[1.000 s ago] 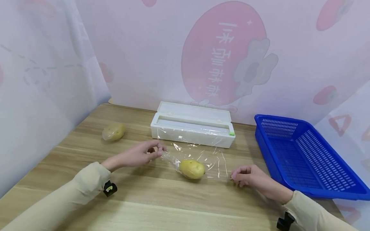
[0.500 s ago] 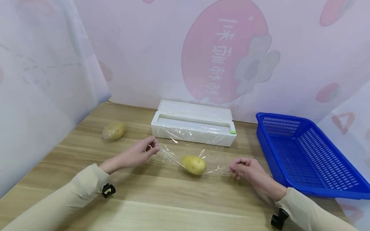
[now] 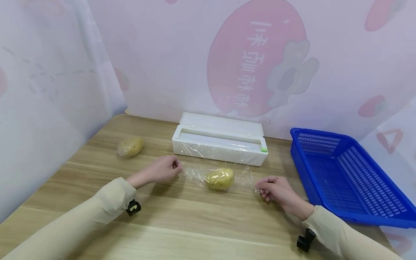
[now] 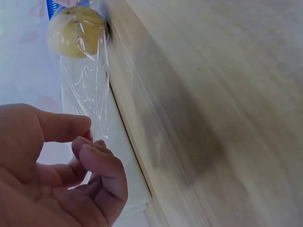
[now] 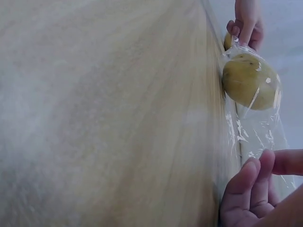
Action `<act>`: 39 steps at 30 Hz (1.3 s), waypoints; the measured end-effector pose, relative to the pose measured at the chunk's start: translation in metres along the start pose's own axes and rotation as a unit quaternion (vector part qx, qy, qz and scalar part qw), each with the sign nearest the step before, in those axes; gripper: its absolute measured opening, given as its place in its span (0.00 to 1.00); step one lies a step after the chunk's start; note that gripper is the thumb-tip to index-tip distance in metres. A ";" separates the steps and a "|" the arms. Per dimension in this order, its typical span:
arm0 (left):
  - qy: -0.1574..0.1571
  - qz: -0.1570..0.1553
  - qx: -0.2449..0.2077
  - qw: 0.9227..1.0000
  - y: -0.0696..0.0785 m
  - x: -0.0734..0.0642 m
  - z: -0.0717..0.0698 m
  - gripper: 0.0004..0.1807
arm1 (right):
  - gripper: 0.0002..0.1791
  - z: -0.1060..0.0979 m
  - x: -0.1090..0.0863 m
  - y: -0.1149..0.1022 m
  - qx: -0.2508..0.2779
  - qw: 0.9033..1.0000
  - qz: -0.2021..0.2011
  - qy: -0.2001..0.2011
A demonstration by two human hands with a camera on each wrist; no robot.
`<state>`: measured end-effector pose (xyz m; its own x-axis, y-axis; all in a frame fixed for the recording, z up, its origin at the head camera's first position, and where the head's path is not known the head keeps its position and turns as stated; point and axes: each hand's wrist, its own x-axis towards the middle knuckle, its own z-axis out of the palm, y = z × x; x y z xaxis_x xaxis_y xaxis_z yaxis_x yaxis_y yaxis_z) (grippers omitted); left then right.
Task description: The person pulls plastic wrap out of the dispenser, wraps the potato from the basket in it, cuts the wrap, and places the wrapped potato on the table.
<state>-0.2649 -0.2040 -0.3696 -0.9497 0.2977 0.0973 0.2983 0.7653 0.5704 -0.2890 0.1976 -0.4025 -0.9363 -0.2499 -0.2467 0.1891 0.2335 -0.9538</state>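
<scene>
A yellow potato (image 3: 221, 179) lies mid-table with clear cling film (image 3: 195, 174) drawn over it. Wrinkled film stretches out from both its ends. At the left end, my left hand (image 3: 161, 169) pinches the film between thumb and fingertips, as the left wrist view also shows. My right hand (image 3: 276, 190) pinches the film at the right end, with its other fingers curled. Behind the potato, film runs up to the white cling film box (image 3: 217, 151), whose lid stands open with the roll (image 3: 221, 141) inside. Neither hand touches the potato itself.
Another potato (image 3: 130, 147), apparently wrapped in film, rests at the back left of the wooden table (image 3: 182, 224). A blue plastic basket (image 3: 320, 195) stands on the right, close beyond my right hand. A printed curtain (image 3: 156, 65) hangs behind the table.
The film's near edge, stretched between my hands, has passed over the potato, which now shows glare on top. The potato has moved a little back toward the box. Both hands keep their pinch.
</scene>
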 end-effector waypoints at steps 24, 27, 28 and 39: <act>-0.031 0.266 0.123 0.956 0.073 -0.002 0.030 0.38 | 0.06 0.004 0.002 0.000 -0.033 0.999 -0.001 0.002; -0.052 0.269 0.166 0.947 0.075 0.005 0.041 0.42 | 0.07 0.004 0.001 -0.001 -0.035 0.999 -0.004 -0.003; -0.055 0.271 0.178 0.944 0.076 0.006 0.044 0.43 | 0.07 0.004 0.001 -0.001 -0.036 0.999 -0.004 -0.003; -0.049 0.232 0.186 0.953 0.066 0.014 0.051 0.36 | 0.08 -0.002 -0.001 -0.001 -0.091 0.996 -0.008 -0.002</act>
<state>-0.2533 -0.1200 -0.3723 -0.6986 0.6919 0.1821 0.7153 0.6817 0.1539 -0.2885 0.1992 -0.4014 -0.9373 -0.2591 -0.2330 0.1169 0.3960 -0.9108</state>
